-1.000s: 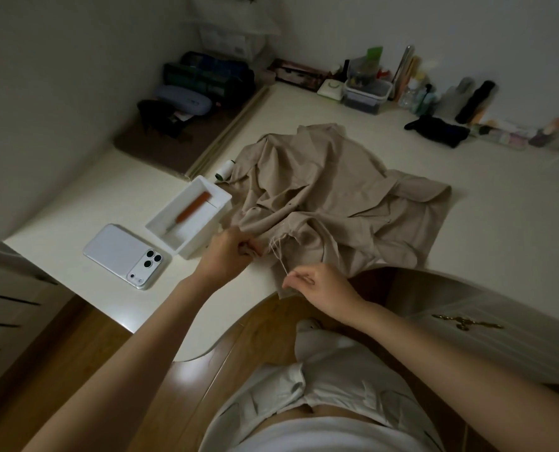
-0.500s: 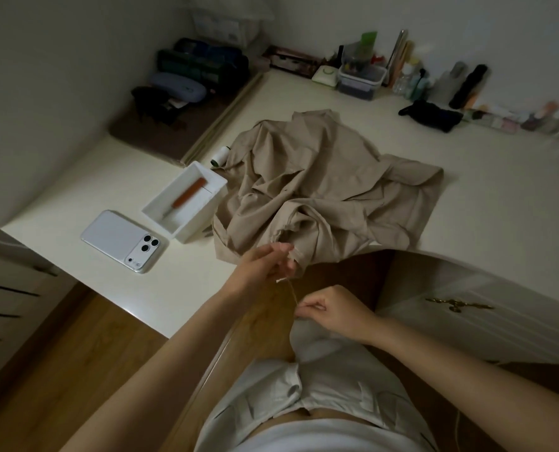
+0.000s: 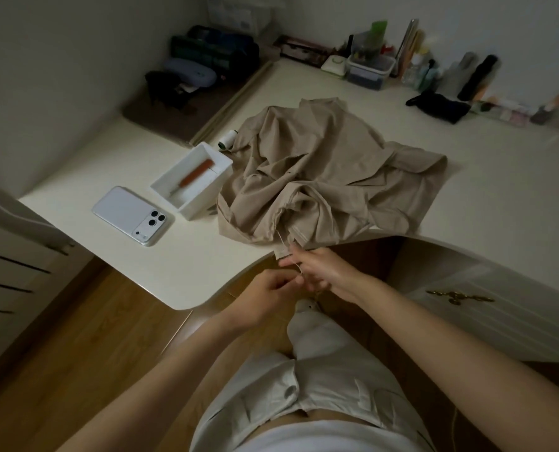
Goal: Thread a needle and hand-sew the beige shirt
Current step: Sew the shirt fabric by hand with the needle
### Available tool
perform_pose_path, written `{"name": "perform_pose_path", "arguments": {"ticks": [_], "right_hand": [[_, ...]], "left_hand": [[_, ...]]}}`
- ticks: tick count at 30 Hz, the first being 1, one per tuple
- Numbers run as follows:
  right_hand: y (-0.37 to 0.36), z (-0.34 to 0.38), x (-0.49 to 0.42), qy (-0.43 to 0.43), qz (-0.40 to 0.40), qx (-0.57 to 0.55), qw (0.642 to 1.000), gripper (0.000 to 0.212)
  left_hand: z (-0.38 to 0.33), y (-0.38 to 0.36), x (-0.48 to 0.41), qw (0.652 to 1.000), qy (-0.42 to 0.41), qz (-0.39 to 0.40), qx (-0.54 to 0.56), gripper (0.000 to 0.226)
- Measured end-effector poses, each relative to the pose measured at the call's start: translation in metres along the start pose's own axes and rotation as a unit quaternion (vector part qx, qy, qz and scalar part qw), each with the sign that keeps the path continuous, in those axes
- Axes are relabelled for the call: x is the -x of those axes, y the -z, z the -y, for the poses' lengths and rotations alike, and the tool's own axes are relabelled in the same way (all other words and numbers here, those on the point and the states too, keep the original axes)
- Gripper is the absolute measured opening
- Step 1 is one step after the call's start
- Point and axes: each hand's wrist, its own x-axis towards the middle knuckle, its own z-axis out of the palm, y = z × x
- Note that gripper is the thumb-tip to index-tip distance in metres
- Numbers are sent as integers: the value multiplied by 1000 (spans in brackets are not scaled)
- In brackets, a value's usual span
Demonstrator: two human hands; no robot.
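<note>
shirt: crumpled on the desk, with its near hem at the desk edge.
thread: pale; runs from the shirt's near hem down past the desk edge into your hands.
left hand: below the shirt's hem and off the desk. Fingers are curled and the tips pinch the thread's low end.
right hand: just under the shirt's hem, closer to the shirt than your left hand. Fingers point left, half curled, and the thread crosses them. Can't tell if you're pinching it.
hands: fingertips meet at the thread.
shirt vs grip: the shirt lies just beyond both hands. Can't tell if your right fingertips touch the hem.
tray: white, right against the shirt's left side, with an orange-handled tool inside.
spool: at the shirt's far-left edge.
phone: left of the shirt, past the tray, cameras up.
</note>
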Motion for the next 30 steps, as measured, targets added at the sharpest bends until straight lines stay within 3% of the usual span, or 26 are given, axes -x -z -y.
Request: {"name": "perform_pose_path", "arguments": {"ticks": [2, 5, 9, 14, 16, 19, 22, 25, 28, 30], "right_hand": [[-3, 6, -1, 24, 48, -43, 998, 29], [-1, 10, 0, 50, 21, -74, 996, 24], [12, -7, 5, 32, -38, 48, 998, 26], [22, -26, 16, -33, -34, 173, 984, 28], [26, -29, 17, -42, -19, 206, 977, 30], [30, -34, 12, -31, -23, 267, 963, 29], [36, -30, 5, 15, -83, 272, 958, 29], [39, -16, -3, 80, -134, 244, 957, 10], [41, -2, -12, 127, -148, 255, 947, 27], [40, 8, -15, 162, -151, 262, 939, 18]], "left_hand": [[1, -4, 3, 999, 9, 20, -34, 26], [8, -1, 5, 996, 46, 16, -79, 26], [18, 12, 1, 984, 120, -37, -126, 30], [27, 32, -16, 952, 15, -216, -215, 23], [27, 38, -29, 932, -24, -252, -260, 28], [29, 46, -49, 902, -78, -239, -351, 40], [32, 48, -62, 889, -35, -175, -421, 48], [40, 53, -69, 889, -5, -169, -425, 35], [39, 59, -72, 902, -24, -203, -381, 17], [35, 62, -72, 906, -48, -216, -361, 13]]}}
